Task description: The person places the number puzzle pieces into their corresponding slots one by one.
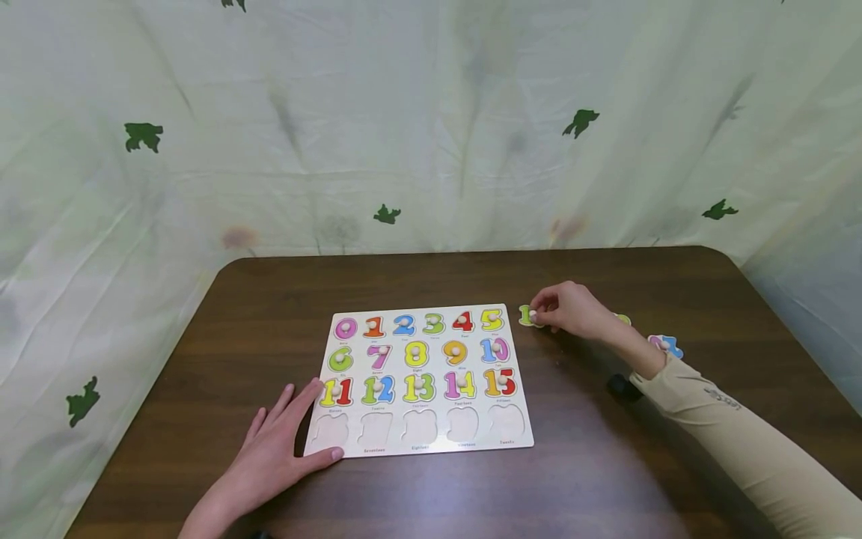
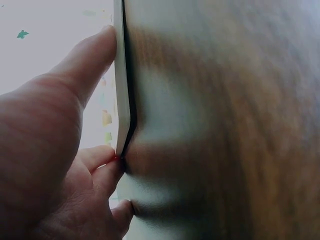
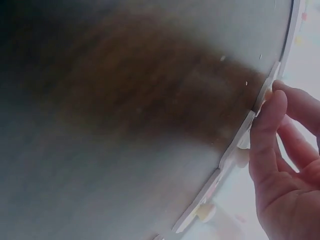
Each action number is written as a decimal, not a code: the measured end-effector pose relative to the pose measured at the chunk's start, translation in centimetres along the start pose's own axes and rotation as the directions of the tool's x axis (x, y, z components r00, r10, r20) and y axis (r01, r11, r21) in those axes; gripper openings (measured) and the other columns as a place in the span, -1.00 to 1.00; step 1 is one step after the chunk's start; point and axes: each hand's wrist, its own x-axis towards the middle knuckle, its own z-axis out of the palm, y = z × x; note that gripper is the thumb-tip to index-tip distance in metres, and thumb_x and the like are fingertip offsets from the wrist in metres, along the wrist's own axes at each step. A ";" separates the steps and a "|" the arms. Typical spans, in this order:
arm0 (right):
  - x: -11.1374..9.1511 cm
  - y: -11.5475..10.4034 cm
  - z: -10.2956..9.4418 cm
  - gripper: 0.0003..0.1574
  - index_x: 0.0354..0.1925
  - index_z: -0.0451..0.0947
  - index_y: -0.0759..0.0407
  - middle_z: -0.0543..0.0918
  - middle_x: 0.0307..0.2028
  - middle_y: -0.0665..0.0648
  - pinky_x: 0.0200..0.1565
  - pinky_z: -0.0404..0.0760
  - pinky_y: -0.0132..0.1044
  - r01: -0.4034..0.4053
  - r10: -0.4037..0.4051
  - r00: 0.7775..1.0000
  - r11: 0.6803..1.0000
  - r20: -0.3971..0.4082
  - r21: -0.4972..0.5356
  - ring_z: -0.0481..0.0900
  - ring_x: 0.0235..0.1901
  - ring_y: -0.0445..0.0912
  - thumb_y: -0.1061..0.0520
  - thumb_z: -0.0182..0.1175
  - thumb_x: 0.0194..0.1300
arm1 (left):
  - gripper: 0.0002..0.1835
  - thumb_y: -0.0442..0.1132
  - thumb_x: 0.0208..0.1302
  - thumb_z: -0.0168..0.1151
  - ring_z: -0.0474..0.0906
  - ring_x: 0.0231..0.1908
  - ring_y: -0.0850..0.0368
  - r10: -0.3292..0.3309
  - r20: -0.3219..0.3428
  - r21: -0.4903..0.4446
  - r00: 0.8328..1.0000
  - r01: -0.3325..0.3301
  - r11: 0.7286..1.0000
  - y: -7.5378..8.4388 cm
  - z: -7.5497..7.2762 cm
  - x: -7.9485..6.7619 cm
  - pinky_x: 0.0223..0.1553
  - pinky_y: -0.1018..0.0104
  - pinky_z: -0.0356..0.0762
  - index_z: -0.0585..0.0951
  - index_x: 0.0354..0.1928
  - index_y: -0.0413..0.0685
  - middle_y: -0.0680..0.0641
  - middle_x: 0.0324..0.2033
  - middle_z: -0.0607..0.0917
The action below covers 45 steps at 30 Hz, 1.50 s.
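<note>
A white number puzzle board (image 1: 397, 430) lies on the table, with knobbed number pieces 0 to 15 in its upper three rows and bare recesses along the bottom row. My left hand (image 1: 269, 449) rests at the board's lower left corner, fingers extended along the left edge and thumb on the front edge. In the left wrist view the thumb (image 2: 92, 60) touches the board's side. Right of the board, my right hand (image 1: 575, 308) pinches the knob of a number piece (image 1: 525, 316) whose green 1 shows; the fingers hide its other digit.
Beyond the right hand, a mostly hidden yellow-green piece (image 1: 625, 319) and a pink-and-blue number piece (image 1: 667, 344) lie on the brown table (image 1: 269, 299). A small black object (image 1: 622, 388) shows beside the right sleeve. A pale curtain (image 1: 431, 150) hangs behind the table.
</note>
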 end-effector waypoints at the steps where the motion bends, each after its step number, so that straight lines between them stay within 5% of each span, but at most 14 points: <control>1: -0.1 0.0 0.0 -0.84 -0.19 0.67 0.24 0.63 -0.45 0.08 -0.43 0.64 -0.24 -0.003 0.003 1.000 1.000 -0.003 -0.003 0.57 -0.55 -0.06 0.19 0.34 0.26 | 0.17 0.45 -0.07 0.36 -0.09 0.44 -0.35 -0.001 0.002 0.001 1.000 0.001 1.000 0.0 0.0 0.0 0.26 -0.46 -0.18 0.18 0.50 0.01 -0.22 0.43 0.27; 9: -1.4 -1.5 -0.2 -0.79 -0.15 0.67 0.20 0.66 -0.39 0.07 -0.40 0.64 -0.24 0.031 -0.028 0.996 0.999 -0.087 0.028 0.58 -0.50 -0.06 0.14 0.36 0.26 | 0.17 0.44 -0.07 0.36 -0.09 0.44 -0.36 -0.005 0.011 -0.001 1.000 0.005 1.000 0.2 -0.1 -0.1 0.26 -0.46 -0.18 0.19 0.50 0.00 -0.21 0.43 0.27; 20: -3.7 -7.3 2.1 -0.86 -0.23 0.70 0.10 0.66 -0.41 -0.02 -0.40 0.61 -0.27 0.169 -0.158 0.979 0.983 -0.127 0.078 0.58 -0.44 -0.10 0.13 0.39 0.21 | 0.16 0.42 -0.05 0.37 -0.09 0.43 -0.37 0.002 0.022 0.012 1.000 -0.003 1.000 0.1 -0.4 -0.1 0.24 -0.49 -0.17 0.17 0.50 -0.01 -0.22 0.43 0.25; 31: -5.0 -13.5 7.5 -0.90 -0.29 0.71 -0.04 0.62 -0.48 -0.19 -0.38 0.56 -0.33 0.252 -0.253 0.967 0.962 -0.005 0.100 0.55 -0.43 -0.22 0.14 0.40 0.17 | 0.19 0.45 -0.07 0.35 -0.07 0.44 -0.35 0.026 0.066 0.036 0.997 -0.029 0.999 0.0 -1.0 0.1 0.24 -0.46 -0.11 0.16 0.51 -0.02 -0.19 0.45 0.22; 39: -5.0 -16.7 11.1 -0.91 -0.30 0.73 0.00 0.65 -0.55 -0.10 -0.52 0.48 -0.36 0.224 -0.270 0.953 0.931 0.133 0.287 0.62 -0.60 -0.10 0.16 0.43 0.18 | 0.19 0.45 -0.07 0.36 -0.07 0.43 -0.36 0.019 0.072 0.031 0.997 -0.021 0.999 0.1 -1.0 0.1 0.24 -0.47 -0.12 0.16 0.51 -0.03 -0.21 0.45 0.22; 45: -4.4 -18.2 13.8 -0.94 -0.34 0.73 0.02 0.63 -0.58 -0.14 -0.50 0.48 -0.39 0.220 -0.273 0.945 0.937 0.179 0.272 0.60 -0.64 -0.17 0.14 0.44 0.17 | 0.19 0.46 -0.07 0.34 -0.07 0.43 -0.38 0.025 0.066 0.025 0.997 -0.027 0.999 -0.1 -1.0 0.1 0.23 -0.48 -0.13 0.16 0.51 -0.02 -0.21 0.45 0.21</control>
